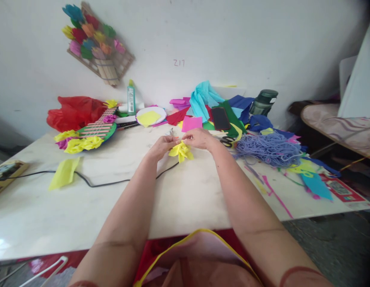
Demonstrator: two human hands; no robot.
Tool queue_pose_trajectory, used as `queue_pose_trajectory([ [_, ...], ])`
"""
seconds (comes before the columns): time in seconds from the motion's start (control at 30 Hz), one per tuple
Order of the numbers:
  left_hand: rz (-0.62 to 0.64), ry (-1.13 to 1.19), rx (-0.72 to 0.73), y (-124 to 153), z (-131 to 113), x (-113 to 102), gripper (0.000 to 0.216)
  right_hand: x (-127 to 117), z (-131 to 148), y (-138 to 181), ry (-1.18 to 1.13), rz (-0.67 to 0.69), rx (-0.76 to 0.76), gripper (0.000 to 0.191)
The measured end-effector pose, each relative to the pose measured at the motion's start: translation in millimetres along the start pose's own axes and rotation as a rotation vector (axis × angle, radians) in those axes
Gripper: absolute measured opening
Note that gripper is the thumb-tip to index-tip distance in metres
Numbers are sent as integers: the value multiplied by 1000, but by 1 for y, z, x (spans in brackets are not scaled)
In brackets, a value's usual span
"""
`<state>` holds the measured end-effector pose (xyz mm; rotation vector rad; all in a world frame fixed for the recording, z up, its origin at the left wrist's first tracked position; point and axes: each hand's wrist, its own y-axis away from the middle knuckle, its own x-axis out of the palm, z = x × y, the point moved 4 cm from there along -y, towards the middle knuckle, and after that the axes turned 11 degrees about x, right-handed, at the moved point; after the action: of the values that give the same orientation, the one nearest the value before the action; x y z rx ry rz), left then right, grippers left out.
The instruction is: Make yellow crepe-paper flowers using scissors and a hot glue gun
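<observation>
1 left hand [163, 147] and 1 right hand [200, 138] are pinching the yellow paper flower [181, 152] at its far edge, over the white table [190, 199]. Shaping is apparently proceeding; steady holding is probably being called for next.

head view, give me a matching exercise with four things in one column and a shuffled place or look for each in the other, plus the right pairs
Column one
1. yellow paper flower
2. smartphone
3. blue-violet yarn
4. yellow-capped bottle

Column two
A. tangled heap, right of the scissors
B. green body with a pale label
C. at the fingers of the left hand and right hand
D. dark screen, green paper beside it

Pairs: 1-C, 2-D, 3-A, 4-B
</observation>
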<state>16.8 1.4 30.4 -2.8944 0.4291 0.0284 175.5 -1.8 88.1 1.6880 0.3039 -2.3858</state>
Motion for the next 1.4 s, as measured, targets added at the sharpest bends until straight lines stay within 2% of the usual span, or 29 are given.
queue_pose_trajectory([
  [0.4, -29, -23, 42, -2, -1, -2, 44, -2, 3, 2, 10, 8, 47, 29],
  [0.7, -48, -23, 63, -3, -2, -3, 41, -1, 3, 0, 6, -71, 60, 27],
  [1.3, -58, -22, 86, -3, -4, -4, 41, 3, 5, -3, 86, -93, -48, 29],
  [1.4, -68, -14, 48, -3, -2, -5, 43, 3, 6, -2, 132, -125, -64, 28],
])
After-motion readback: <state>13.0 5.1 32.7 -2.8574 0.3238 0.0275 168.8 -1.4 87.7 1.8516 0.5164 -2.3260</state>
